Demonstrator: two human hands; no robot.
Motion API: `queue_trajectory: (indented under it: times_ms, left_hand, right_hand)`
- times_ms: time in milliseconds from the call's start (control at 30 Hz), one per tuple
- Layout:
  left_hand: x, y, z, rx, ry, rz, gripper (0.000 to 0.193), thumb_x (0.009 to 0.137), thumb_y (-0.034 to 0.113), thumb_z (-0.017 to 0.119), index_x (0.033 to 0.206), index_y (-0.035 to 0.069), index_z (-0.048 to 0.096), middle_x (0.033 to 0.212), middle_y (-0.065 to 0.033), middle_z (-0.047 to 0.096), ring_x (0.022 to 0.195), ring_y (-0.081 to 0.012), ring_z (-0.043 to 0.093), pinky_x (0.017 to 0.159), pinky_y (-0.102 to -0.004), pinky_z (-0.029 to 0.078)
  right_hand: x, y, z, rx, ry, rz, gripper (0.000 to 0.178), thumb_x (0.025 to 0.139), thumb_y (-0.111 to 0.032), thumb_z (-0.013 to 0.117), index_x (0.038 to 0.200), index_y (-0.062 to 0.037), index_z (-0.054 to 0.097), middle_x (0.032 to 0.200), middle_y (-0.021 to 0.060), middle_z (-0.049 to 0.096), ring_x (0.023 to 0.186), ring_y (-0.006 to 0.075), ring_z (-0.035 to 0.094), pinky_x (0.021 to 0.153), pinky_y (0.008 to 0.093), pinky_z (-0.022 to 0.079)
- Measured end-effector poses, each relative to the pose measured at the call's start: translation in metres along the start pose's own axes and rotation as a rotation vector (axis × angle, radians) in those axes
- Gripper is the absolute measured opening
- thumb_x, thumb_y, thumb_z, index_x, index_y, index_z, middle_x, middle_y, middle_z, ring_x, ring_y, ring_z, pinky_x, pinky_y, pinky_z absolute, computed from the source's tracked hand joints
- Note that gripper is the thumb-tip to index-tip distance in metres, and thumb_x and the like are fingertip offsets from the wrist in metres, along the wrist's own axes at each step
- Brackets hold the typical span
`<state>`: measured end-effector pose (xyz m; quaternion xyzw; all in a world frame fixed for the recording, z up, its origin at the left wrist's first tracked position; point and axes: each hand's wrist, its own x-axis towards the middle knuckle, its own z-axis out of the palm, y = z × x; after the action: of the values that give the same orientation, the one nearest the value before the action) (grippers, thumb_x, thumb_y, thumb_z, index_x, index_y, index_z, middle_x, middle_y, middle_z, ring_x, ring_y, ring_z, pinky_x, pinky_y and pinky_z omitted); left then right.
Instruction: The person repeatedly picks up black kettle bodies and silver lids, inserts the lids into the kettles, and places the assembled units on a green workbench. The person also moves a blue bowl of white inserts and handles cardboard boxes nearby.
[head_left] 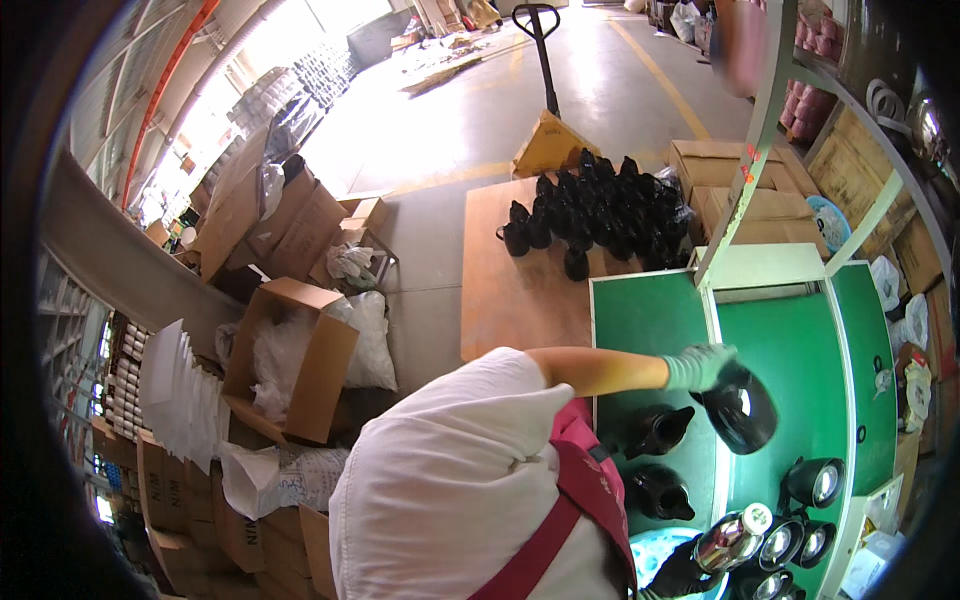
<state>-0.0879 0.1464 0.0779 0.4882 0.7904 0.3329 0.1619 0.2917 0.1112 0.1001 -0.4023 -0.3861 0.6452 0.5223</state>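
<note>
My left hand [700,368], in a pale grey-green glove, reaches over the green worktop and grips a glossy black jug [738,410] by its upper end. The jug is tilted, and the fingers are partly hidden behind it. At the lower edge my right hand [682,572], dark-gloved and partly cut off, is closed around a shiny silver flask [728,540] with a pale round end. Two black jugs, one [660,430] above the other [660,492], lie close to my apron. Several black jug bodies [815,482] with silvery round openings stand beside the flask.
Many black jugs [600,205] crowd a brown board [500,310] beyond the green worktop [780,340]. A metal frame post [745,170] rises from the worktop. A light-blue basin [655,550] sits under my right hand. Behind stand a yellow pallet jack [550,145] and cartons [290,350].
</note>
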Motion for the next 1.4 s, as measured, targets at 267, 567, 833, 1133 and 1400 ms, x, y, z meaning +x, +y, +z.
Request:
queue_trajectory:
  times_ms: [267,567,833,1133,1400]
  left_hand:
    - [-0.051,-0.011,-0.070,-0.612,-0.336,0.261,0.035,0.085,0.011,0.069,0.118,0.004,0.063,0.099,-0.0049,0.070,0.089,-0.0153,0.064,0.082,-0.0319,0.054]
    - [-0.098,0.085,-0.084,-0.498,-0.488,0.217,0.052,0.070,0.011,0.080,0.120,0.014,0.065,0.111,-0.0041,0.069,0.098,-0.0164,0.064,0.089,-0.0319,0.051]
    - [-0.095,0.089,-0.107,-0.402,-0.587,0.336,0.052,0.070,0.018,0.080,0.120,0.016,0.066,0.110,-0.0061,0.070,0.096,-0.0208,0.066,0.086,-0.0333,0.052]
    - [-0.094,0.099,-0.073,-0.752,-0.397,-0.035,0.040,0.085,0.015,0.060,0.123,0.006,0.062,0.113,-0.0104,0.067,0.101,-0.0229,0.064,0.092,-0.0379,0.051]
    - [-0.073,-0.007,0.002,-0.402,-0.160,-0.073,0.065,0.085,0.012,0.071,0.140,-0.001,0.039,0.121,-0.0127,0.058,0.099,-0.0156,0.060,0.085,-0.0292,0.052]
  right_hand:
    - [0.027,0.033,0.017,-0.188,-0.178,0.232,0.058,0.083,-0.036,0.065,0.131,-0.0048,0.053,0.127,0.0141,0.058,0.119,0.0279,0.055,0.104,0.0437,0.042]
    - [0.035,0.054,0.024,-0.207,-0.259,0.308,0.059,0.086,-0.035,0.065,0.135,-0.0056,0.049,0.132,0.0150,0.055,0.121,0.0289,0.053,0.105,0.0438,0.040]
    - [0.030,0.054,-0.001,-0.205,-0.276,0.310,0.060,0.088,-0.034,0.065,0.138,-0.0063,0.047,0.136,0.0158,0.051,0.122,0.0298,0.051,0.106,0.0440,0.039]
    - [0.035,-0.033,0.023,0.230,-0.436,0.284,0.070,0.080,-0.007,0.072,0.142,0.0007,0.041,0.141,0.0144,0.048,0.133,0.0260,0.044,0.111,0.0373,0.034]
    - [0.144,-0.041,0.040,-1.103,-0.300,-0.769,0.050,0.057,-0.010,0.084,0.102,-0.0096,0.063,0.135,0.0145,0.050,0.119,0.0355,0.049,0.095,0.0429,0.043]
